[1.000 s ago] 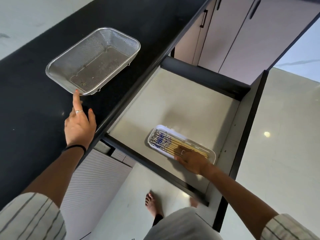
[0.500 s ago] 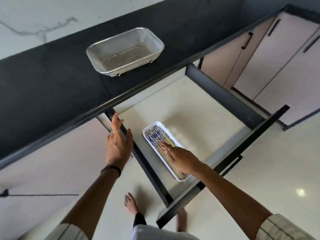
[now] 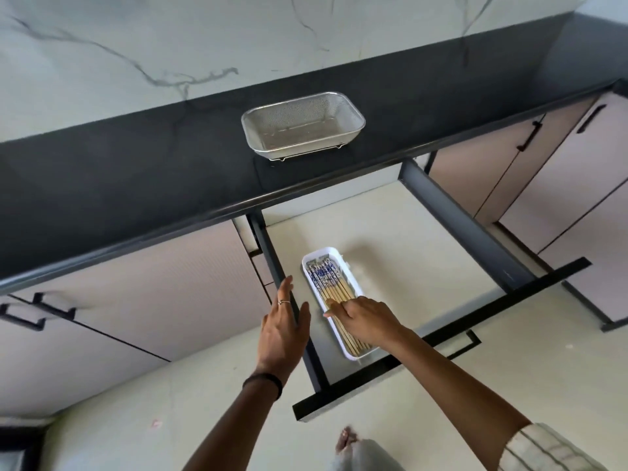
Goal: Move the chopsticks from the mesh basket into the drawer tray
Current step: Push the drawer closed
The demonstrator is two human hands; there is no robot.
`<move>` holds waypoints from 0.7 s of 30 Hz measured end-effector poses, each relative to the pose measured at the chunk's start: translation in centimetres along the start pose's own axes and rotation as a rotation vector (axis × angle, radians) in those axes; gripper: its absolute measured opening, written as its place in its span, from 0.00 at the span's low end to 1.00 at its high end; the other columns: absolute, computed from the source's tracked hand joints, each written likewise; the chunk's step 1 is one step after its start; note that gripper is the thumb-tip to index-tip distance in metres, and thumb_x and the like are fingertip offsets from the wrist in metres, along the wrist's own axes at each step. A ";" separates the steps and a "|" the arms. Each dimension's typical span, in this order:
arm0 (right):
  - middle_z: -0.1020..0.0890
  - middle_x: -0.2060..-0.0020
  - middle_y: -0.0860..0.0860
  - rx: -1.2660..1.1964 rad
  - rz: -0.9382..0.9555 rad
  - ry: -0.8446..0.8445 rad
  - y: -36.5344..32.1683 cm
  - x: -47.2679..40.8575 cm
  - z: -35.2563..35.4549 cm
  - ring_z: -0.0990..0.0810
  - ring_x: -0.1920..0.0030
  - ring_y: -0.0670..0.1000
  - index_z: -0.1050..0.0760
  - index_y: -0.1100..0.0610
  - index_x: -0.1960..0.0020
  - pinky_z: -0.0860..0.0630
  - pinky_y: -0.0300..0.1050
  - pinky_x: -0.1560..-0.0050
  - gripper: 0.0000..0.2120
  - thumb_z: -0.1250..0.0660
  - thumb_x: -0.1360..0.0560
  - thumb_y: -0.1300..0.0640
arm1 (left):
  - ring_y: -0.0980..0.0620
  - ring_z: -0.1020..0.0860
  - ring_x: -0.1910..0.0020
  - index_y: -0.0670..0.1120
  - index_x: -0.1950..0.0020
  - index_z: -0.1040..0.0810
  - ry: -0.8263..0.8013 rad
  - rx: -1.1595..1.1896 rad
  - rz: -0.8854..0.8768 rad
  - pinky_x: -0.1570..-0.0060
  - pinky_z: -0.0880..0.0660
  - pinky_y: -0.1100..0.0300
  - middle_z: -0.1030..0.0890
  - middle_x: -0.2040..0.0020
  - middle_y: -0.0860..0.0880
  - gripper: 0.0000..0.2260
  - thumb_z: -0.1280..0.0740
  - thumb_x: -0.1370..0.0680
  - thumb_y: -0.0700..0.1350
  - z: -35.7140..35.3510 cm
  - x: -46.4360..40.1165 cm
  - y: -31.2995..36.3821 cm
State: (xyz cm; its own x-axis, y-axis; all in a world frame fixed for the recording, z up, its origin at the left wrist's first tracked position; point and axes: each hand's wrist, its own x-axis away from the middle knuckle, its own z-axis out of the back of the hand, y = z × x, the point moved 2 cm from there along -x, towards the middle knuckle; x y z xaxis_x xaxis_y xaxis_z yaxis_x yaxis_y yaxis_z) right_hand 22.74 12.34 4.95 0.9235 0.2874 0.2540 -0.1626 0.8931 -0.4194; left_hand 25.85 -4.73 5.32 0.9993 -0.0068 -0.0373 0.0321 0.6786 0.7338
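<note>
- The left hand is nearest, open with fingers loosely spread, over the left side rail of the drawer; whether it touches the rail I cannot tell. It looks placed to steady the drawer or push it shut.
- The right hand lies flat, fingers together, pressing on the chopsticks, probably to level the bundle.
- The chopsticks lie lengthwise in the white tray, patterned ends pointing away, near the drawer's front left corner.
- Farthest, the mesh basket sits on the dark counter with no chopsticks visible in it, so the moving seems done.
</note>
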 end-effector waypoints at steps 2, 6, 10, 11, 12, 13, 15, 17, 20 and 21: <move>0.25 0.68 0.52 -0.041 -0.037 0.015 -0.4 0.6 0.0 0.22 0.64 0.54 0.29 0.57 0.62 0.27 0.47 0.61 0.29 0.56 0.21 0.36 | 0.46 0.33 0.27 0.47 0.22 0.44 -0.022 -0.031 0.021 0.31 0.37 0.52 0.37 0.23 0.46 0.25 0.44 0.17 0.52 -0.5 0.7 0.0; 0.18 0.57 0.52 -0.100 0.035 0.005 -0.5 2.7 -0.1 0.19 0.56 0.54 0.28 0.53 0.54 0.28 0.45 0.59 0.24 0.54 0.21 0.36 | 0.48 0.36 0.25 0.47 0.22 0.43 -0.063 -0.089 0.040 0.28 0.38 0.51 0.38 0.23 0.47 0.25 0.44 0.17 0.53 -2.1 2.1 0.3; 0.22 0.37 0.49 -0.045 0.175 0.085 0.7 5.1 -0.6 0.22 0.40 0.52 0.27 0.52 0.37 0.25 0.45 0.43 0.35 0.60 0.26 0.33 | 0.52 0.47 0.22 0.49 0.20 0.48 -0.157 -0.205 0.069 0.25 0.49 0.55 0.45 0.20 0.50 0.36 0.59 0.22 0.68 -4.1 5.1 1.7; 0.25 0.34 0.49 -0.006 0.197 0.107 1.4 5.4 -0.9 0.24 0.37 0.51 0.28 0.53 0.34 0.28 0.44 0.38 0.40 0.64 0.28 0.32 | 0.52 0.50 0.21 0.50 0.20 0.50 -0.175 -0.247 0.063 0.25 0.52 0.56 0.48 0.19 0.51 0.42 0.67 0.27 0.72 -4.5 5.7 1.9; 0.28 0.31 0.49 0.032 0.212 0.116 2.5 5.7 -1.0 0.28 0.33 0.49 0.30 0.53 0.32 0.32 0.45 0.33 0.43 0.68 0.29 0.32 | 0.52 0.53 0.21 0.51 0.19 0.53 -0.204 -0.302 0.063 0.25 0.55 0.57 0.51 0.19 0.52 0.48 0.74 0.34 0.74 -5.1 6.1 2.2; 0.31 0.28 0.49 0.067 0.208 0.108 3.6 6.1 -1.0 0.32 0.29 0.47 0.31 0.52 0.30 0.36 0.46 0.29 0.44 0.70 0.29 0.32 | 0.52 0.55 0.21 0.52 0.19 0.55 -0.213 -0.342 0.053 0.26 0.58 0.56 0.53 0.19 0.52 0.52 0.79 0.38 0.74 -5.8 6.4 2.5; 0.35 0.27 0.48 0.121 0.172 0.083 6.0 7.1 -1.2 0.38 0.26 0.46 0.34 0.51 0.29 0.40 0.53 0.27 0.42 0.71 0.28 0.34 | 0.51 0.56 0.21 0.53 0.20 0.56 -0.220 -0.387 0.065 0.27 0.61 0.55 0.56 0.20 0.53 0.50 0.80 0.37 0.73 -6.9 7.4 3.0; 0.33 0.28 0.47 0.205 0.135 0.097 8.0 8.3 -1.1 0.35 0.28 0.46 0.34 0.51 0.29 0.43 0.57 0.27 0.37 0.67 0.24 0.35 | 0.48 0.45 0.22 0.52 0.20 0.47 -0.233 -0.470 0.071 0.26 0.55 0.52 0.48 0.21 0.52 0.42 0.71 0.27 0.71 -7.7 7.8 3.8; 0.29 0.30 0.48 0.259 0.059 0.132 10.7 9.4 -0.6 0.30 0.30 0.49 0.32 0.50 0.30 0.54 0.55 0.29 0.30 0.59 0.21 0.37 | 0.45 0.29 0.30 0.50 0.26 0.31 -0.211 -0.516 0.079 0.27 0.49 0.48 0.29 0.27 0.48 0.31 0.56 0.19 0.66 -9.0 8.3 4.4; 0.30 0.30 0.49 0.250 0.050 0.133 11.2 9.5 -0.5 0.31 0.30 0.49 0.32 0.50 0.30 0.56 0.55 0.29 0.29 0.59 0.21 0.37 | 0.45 0.30 0.29 0.50 0.25 0.31 -0.206 -0.521 0.078 0.27 0.53 0.49 0.29 0.27 0.48 0.31 0.55 0.19 0.66 -9.2 8.3 4.3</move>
State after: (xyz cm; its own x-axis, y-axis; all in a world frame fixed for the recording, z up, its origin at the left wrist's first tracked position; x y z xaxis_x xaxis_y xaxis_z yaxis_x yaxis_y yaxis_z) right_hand 29.92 24.86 2.23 0.9469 0.3000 0.1153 -0.2743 0.9413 -0.1968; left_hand 34.06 4.92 1.92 0.9833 -0.0500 0.1750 -0.0041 0.9552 0.2958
